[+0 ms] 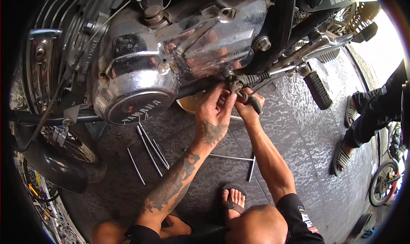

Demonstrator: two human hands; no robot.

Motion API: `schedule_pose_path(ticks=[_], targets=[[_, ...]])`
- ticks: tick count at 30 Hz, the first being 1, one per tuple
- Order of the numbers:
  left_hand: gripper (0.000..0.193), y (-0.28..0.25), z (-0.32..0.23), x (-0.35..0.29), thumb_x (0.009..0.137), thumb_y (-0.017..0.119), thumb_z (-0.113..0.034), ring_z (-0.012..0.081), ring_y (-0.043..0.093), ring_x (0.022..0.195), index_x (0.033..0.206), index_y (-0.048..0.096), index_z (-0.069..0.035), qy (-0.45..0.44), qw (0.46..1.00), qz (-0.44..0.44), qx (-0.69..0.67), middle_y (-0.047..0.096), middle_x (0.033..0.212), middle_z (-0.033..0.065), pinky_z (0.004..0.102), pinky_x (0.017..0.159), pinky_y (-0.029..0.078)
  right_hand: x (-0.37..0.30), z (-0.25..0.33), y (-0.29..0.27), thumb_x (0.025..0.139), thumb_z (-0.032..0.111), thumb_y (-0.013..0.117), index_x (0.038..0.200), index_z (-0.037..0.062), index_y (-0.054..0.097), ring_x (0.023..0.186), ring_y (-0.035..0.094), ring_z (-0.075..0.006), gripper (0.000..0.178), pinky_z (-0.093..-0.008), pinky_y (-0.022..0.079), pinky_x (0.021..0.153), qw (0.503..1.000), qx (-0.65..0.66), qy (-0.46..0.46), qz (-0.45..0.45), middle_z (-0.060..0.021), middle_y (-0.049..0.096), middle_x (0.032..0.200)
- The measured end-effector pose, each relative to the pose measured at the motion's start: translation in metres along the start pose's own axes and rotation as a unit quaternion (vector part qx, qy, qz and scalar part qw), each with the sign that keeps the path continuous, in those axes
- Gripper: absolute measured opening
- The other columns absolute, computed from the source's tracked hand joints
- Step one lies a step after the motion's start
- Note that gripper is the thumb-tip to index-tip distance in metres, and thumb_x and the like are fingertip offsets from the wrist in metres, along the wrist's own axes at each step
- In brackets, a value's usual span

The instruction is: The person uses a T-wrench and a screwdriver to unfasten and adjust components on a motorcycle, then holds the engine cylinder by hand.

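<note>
My left hand (215, 109) is closed, its thumb and finger pinched on a small metal joint of the gear shift linkage (237, 82), below the engine cover. Beside it, my right hand (249, 110) is closed behind the ribbed rubber of the shift pedal (255, 103). Its fingertips are partly hidden, and I cannot make out what lies between them. A ribbed dark sleeve (256, 78) covers part of the linkage to the right of the joint. Above both hands stands the shiny motorcycle engine cover (141, 79), oily and worn.
Several thin metal rods and wrenches (149, 152) lie on the dark patterned floor (307, 167). A T-handle wrench (251, 163) lies between my forearms. A tan bowl (186, 105) sits under the engine. A rubber footpeg (318, 89) juts out at right. Another person's sandalled feet (343, 158) stand beyond.
</note>
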State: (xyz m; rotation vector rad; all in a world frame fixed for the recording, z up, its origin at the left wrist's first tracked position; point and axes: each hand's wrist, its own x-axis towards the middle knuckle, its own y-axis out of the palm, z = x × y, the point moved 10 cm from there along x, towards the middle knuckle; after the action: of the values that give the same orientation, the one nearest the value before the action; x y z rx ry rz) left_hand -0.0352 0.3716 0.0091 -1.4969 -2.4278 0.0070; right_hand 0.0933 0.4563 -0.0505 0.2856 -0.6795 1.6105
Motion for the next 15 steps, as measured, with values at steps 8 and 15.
schedule_pose_path(ticks=[8,15], targets=[[0.024,-0.001,0.008,-0.001,0.091,0.059,-0.015,0.008,0.054,0.068,0.11,0.057,0.0,-0.022,0.998,0.006,-0.059,0.06,0.082,0.0034,0.0231,0.059,0.044,-0.002,0.004,0.007,0.062,0.004,0.069,0.066,0.0031,0.059,0.052,0.06,-0.0202,0.011,-0.0283,0.045,0.051,0.999,-0.013,0.004,0.044,-0.0082,0.058,0.058],[0.023,0.001,-0.006,0.0,0.092,0.059,-0.015,0.0084,0.055,0.069,0.109,0.057,0.0,0.014,1.0,-0.015,-0.009,0.061,0.083,0.0041,0.0226,0.06,0.044,0.004,0.012,-0.003,0.061,0.007,0.073,0.064,0.0053,0.058,0.051,0.062,-0.0242,0.016,-0.03,0.045,0.048,0.997,-0.021,-0.066,-0.021,-0.0086,0.06,0.06]])
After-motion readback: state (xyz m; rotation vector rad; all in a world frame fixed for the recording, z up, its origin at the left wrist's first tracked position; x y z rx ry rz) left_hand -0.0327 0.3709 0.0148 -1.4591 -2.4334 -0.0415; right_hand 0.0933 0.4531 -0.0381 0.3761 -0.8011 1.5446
